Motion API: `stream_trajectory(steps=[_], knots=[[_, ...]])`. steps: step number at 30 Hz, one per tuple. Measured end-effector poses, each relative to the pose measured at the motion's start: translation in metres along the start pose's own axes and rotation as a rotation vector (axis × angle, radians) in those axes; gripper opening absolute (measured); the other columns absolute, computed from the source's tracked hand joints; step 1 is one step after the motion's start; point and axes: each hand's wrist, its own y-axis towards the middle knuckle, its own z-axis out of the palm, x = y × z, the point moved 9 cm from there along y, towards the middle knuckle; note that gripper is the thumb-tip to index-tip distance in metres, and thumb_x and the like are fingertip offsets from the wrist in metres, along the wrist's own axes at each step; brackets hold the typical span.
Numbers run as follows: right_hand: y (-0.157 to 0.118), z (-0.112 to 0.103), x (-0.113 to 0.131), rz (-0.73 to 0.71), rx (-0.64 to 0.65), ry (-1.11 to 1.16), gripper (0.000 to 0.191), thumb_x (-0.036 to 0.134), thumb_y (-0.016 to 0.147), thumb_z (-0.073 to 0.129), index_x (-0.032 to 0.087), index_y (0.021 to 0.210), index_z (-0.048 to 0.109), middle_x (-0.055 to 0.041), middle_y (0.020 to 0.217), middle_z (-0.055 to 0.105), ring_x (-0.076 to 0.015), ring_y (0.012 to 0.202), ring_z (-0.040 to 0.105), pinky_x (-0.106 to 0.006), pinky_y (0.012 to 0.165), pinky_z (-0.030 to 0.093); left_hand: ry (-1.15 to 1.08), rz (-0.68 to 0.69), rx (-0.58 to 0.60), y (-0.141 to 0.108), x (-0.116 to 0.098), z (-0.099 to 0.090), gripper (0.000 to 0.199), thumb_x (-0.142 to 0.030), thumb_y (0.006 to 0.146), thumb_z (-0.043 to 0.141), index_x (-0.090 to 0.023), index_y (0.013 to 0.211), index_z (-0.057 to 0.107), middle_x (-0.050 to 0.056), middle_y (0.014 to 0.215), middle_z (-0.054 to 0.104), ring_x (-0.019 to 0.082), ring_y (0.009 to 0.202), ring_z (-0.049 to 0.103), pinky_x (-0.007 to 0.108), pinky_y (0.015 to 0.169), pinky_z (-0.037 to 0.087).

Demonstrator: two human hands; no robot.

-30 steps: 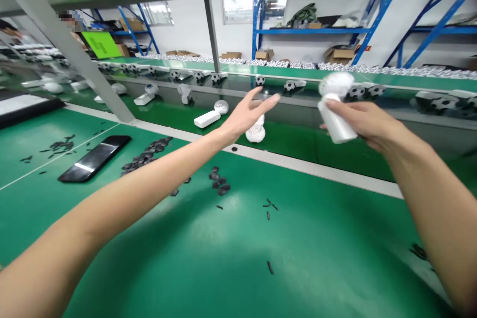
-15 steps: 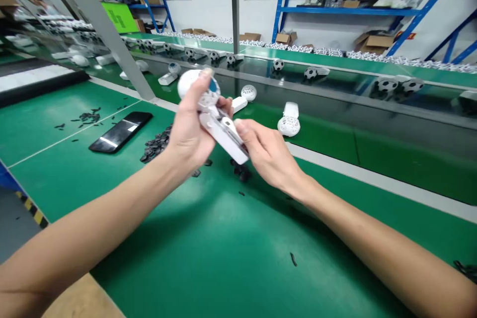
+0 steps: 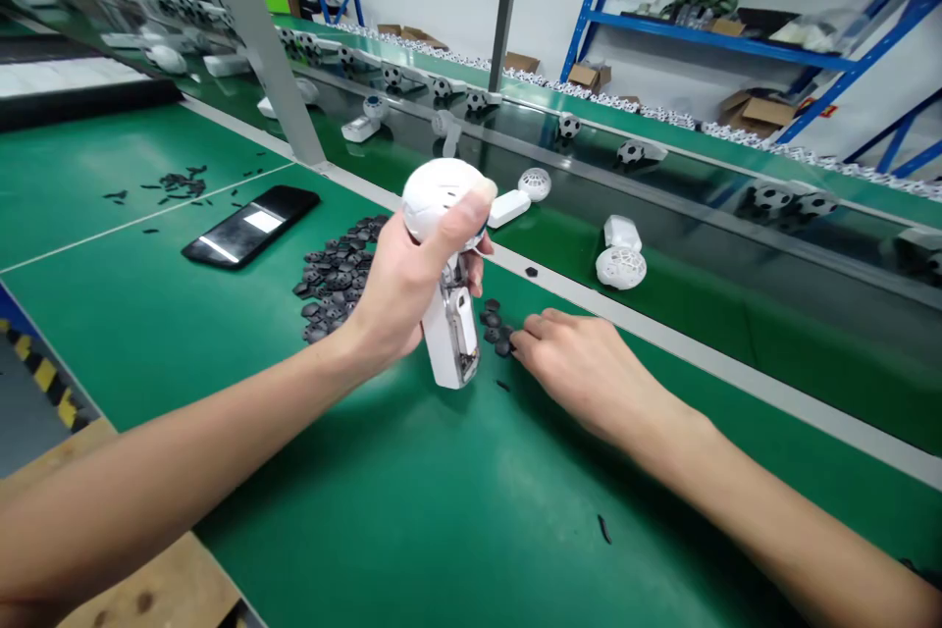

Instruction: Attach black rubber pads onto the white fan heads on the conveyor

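Your left hand (image 3: 423, 275) grips the white device (image 3: 450, 324) by its round head, above the green table (image 3: 412, 510), just short of its pale far edge. Your right hand (image 3: 581, 368) has its fingertips at the small dark-piece cluster (image 3: 497, 326) near that edge; whether they pinch one, you cannot tell. Bare surface spreads toward the near edge, one dark sliver (image 3: 604, 529) on it.

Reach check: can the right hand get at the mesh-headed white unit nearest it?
Likely yes: the right hand is just across the flat pale strip from the white unit, nothing standing between; its fingertips are at black pieces.
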Motion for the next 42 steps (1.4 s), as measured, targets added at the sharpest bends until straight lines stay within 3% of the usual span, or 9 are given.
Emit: stream_trajectory(steps=[3,6,8,12,15,19,31,38,42], knots=[[0.004,-0.004,0.012,-0.048,0.044,-0.093,0.035,-0.012,0.089,0.052,0.011,0.097,0.077,-0.0165,0.093,0.076,-0.0285,0.089,0.074,-0.035,0.057,0.037,0.007,-0.005,0.026,-0.003,0.007,0.002,0.053,-0.069,0.085,0.081,-0.019,0.09,0.063,0.004,0.081,0.066,0.015,0.062,0.059,0.027,0.056,0.05],[0.004,0.0,-0.002,0.024,0.003,-0.027,0.034,-0.011,0.089,0.053,0.01,0.097,0.078,-0.0166,0.093,0.078,-0.0292,0.088,0.076,-0.034,0.057,0.041,0.023,-0.043,0.064,-0.005,0.014,0.003,0.048,-0.059,0.085,0.085,-0.019,0.101,0.063,0.005,0.089,0.071,0.015,0.067,0.062,0.025,0.058,0.052],[-0.002,-0.006,-0.02,0.093,-0.153,0.206,0.028,-0.006,0.093,0.059,0.013,0.097,0.079,-0.013,0.094,0.08,-0.0284,0.087,0.077,-0.032,0.062,0.047,0.057,-0.053,0.074,-0.006,0.014,0.001,0.045,-0.049,0.084,0.088,-0.019,0.106,0.062,0.005,0.093,0.072,0.015,0.07,0.064,0.024,0.058,0.052],[-0.035,-0.042,-0.062,0.172,-0.689,0.998,0.007,0.019,0.099,0.075,0.022,0.094,0.079,-0.002,0.088,0.082,-0.0208,0.077,0.078,-0.03,0.072,0.06,0.148,0.051,0.078,-0.009,0.004,-0.003,0.042,-0.045,0.087,0.087,-0.024,0.112,0.062,0.001,0.091,0.071,0.017,0.07,0.069,0.025,0.06,0.056],[-0.051,-0.057,-0.067,0.189,-0.87,1.401,0.015,0.031,0.091,0.087,0.023,0.083,0.077,-0.0004,0.077,0.079,-0.0192,0.07,0.077,-0.028,0.067,0.062,0.224,0.123,0.053,-0.012,-0.003,-0.004,0.04,-0.055,0.094,0.079,-0.025,0.117,0.066,0.002,0.096,0.07,0.017,0.071,0.068,0.026,0.061,0.056],[-0.043,-0.056,-0.052,0.168,-0.863,1.661,0.024,0.035,0.085,0.092,0.022,0.078,0.074,-0.0003,0.078,0.077,-0.0166,0.07,0.072,-0.025,0.063,0.059,0.321,0.183,-0.001,-0.018,-0.01,-0.003,0.044,-0.068,0.101,0.065,-0.025,0.111,0.069,0.002,0.091,0.067,0.016,0.071,0.06,0.025,0.059,0.049],[-0.032,-0.04,-0.035,0.198,-0.815,1.738,0.026,0.036,0.086,0.087,0.02,0.076,0.069,0.0009,0.072,0.068,-0.0149,0.067,0.06,-0.026,0.061,0.048,0.41,0.22,0.039,-0.033,-0.017,0.004,0.043,-0.067,0.108,0.053,-0.028,0.123,0.065,0.003,0.097,0.067,0.017,0.069,0.057,0.026,0.056,0.047],[-0.04,-0.045,-0.032,0.172,-0.749,1.673,0.021,0.038,0.091,0.082,0.021,0.08,0.078,-0.003,0.079,0.077,-0.02,0.075,0.071,-0.029,0.068,0.059,0.469,0.305,0.014,-0.033,-0.028,0.008,0.047,-0.054,0.081,0.091,-0.026,0.11,0.066,0.002,0.096,0.068,0.018,0.072,0.065,0.026,0.058,0.053],[-0.045,-0.056,-0.031,0.109,-0.704,1.585,0.017,0.033,0.097,0.075,0.024,0.085,0.084,-0.0021,0.085,0.08,-0.0201,0.079,0.075,-0.028,0.071,0.062,0.468,0.363,0.014,-0.033,-0.03,0.007,0.043,-0.047,0.081,0.091,-0.026,0.109,0.066,0.003,0.097,0.07,0.018,0.074,0.068,0.025,0.059,0.053]])
